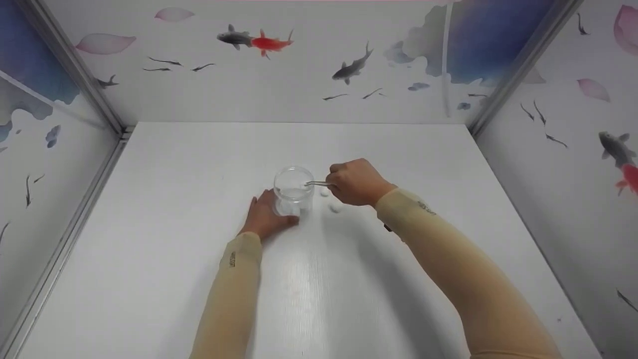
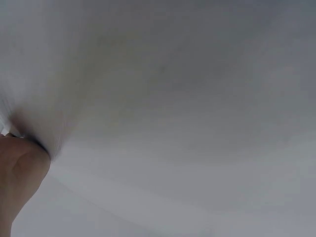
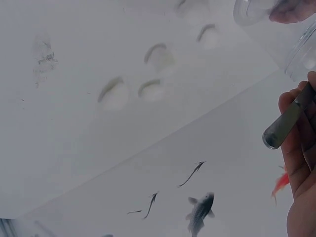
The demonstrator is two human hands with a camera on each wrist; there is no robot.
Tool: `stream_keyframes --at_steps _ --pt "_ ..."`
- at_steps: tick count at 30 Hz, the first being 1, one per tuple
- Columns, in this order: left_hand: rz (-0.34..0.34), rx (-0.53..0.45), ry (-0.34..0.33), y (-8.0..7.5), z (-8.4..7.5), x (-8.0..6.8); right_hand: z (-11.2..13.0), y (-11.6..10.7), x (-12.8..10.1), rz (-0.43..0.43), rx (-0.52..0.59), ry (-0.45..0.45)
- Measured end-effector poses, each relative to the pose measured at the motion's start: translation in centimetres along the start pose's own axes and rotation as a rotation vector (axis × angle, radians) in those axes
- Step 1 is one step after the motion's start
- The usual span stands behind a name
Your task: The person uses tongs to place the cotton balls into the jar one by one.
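Note:
A clear glass beaker (image 1: 293, 192) stands upright on the white table (image 1: 189, 209). My left hand (image 1: 264, 215) grips its lower part from the near left side. My right hand (image 1: 355, 182) pinches metal tweezers (image 1: 318, 183), whose tips reach over the beaker's rim. Two white cotton balls (image 1: 336, 207) lie on the table just under the right hand. The right wrist view shows the tweezers' end (image 3: 289, 119) between my fingers (image 3: 296, 163), the beaker (image 3: 302, 53) and several cotton balls (image 3: 114, 94). In the left wrist view only part of my left hand (image 2: 19, 173) appears against a blurred white surface.
Panels printed with fish and petals (image 1: 269, 44) wall the table in at the back, left and right, with metal posts (image 1: 75, 70) in the far corners. A small dark smudge (image 3: 45, 58) marks the tabletop beside the cotton balls.

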State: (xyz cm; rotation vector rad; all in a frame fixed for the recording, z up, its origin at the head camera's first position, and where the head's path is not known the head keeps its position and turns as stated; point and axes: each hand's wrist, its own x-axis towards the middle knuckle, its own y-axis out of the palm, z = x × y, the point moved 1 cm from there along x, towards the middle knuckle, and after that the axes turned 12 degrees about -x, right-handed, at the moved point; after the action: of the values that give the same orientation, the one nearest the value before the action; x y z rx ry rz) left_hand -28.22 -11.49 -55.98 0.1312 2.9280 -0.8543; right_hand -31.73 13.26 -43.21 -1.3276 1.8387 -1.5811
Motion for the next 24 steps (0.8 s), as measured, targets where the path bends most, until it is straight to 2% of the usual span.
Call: stream_keyframes --at_steps 10,14,18,24 --pt "0.011 0.006 0.007 0.0 0.1 0.2 -0.1 0.0 0.0 0.045 0.000 0.000" --pt "0.011 0.011 0.007 0.1 0.0 0.2 -0.3 -0.3 -0.4 0.022 0.007 0.002" --pt "0.021 -0.020 -0.007 0.1 0.1 0.1 -0.8 -0.6 -1.1 -0.010 0.007 0.007" --pt "0.022 -0.027 -0.016 -0.1 0.2 -0.1 -2.2 -0.4 -3.1 -0.003 0.012 0.036"
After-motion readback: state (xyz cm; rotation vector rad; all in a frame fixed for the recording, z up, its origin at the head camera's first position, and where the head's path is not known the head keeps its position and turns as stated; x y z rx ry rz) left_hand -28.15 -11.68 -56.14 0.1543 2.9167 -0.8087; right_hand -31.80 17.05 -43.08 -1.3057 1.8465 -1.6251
